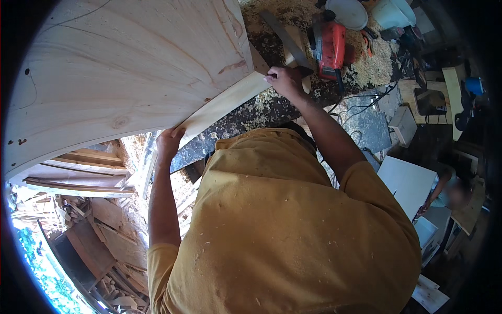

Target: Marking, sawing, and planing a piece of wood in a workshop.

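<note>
Left hand grips wooden strip at 8 o'clock, right hand at 2; even pressure should keep panel alignment.

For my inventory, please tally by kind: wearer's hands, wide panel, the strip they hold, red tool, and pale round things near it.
Left hand, right hand: 2
Wide panel: 1
Wooden strip: 1
Red tool: 1
Pale round things: 2
Total: 7
</note>
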`<state>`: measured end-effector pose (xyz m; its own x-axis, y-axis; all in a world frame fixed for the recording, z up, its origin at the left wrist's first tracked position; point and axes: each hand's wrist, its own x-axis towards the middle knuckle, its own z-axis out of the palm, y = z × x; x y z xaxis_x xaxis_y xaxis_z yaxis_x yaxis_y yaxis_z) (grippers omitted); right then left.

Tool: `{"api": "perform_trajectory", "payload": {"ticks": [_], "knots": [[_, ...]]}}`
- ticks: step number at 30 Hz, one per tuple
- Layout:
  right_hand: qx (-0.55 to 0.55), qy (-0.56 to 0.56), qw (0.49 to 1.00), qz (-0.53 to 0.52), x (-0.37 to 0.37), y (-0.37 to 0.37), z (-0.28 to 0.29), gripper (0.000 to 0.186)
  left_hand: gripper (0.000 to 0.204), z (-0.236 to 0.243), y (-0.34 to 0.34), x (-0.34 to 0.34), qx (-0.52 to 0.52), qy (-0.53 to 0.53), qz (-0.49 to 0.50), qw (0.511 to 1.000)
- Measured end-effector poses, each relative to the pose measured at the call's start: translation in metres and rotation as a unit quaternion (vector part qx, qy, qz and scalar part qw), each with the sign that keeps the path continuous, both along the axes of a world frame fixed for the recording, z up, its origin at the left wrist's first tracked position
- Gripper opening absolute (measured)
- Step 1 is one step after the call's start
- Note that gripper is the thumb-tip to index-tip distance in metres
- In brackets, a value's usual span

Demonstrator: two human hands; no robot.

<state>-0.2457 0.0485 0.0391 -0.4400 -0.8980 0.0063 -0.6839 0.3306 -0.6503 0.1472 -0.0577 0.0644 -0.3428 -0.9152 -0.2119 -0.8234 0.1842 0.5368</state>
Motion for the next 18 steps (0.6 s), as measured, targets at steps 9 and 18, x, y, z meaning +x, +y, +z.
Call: {"api": "perform_trajectory", "payload": {"ticks": [9,18], "knots": [[-0.088,0.193,0.960,0.185,-0.032,0.002,-0.014,0.029,0.031,-0.017,-0.002,0.000,-0.011,-0.010,0.041,0.999],[-0.082,0.188,0.954,0.220,-0.041,0.002,-0.013,0.026,0.031,-0.032,-0.007,0.007,-0.014,0.034,0.038,0.999]]}}
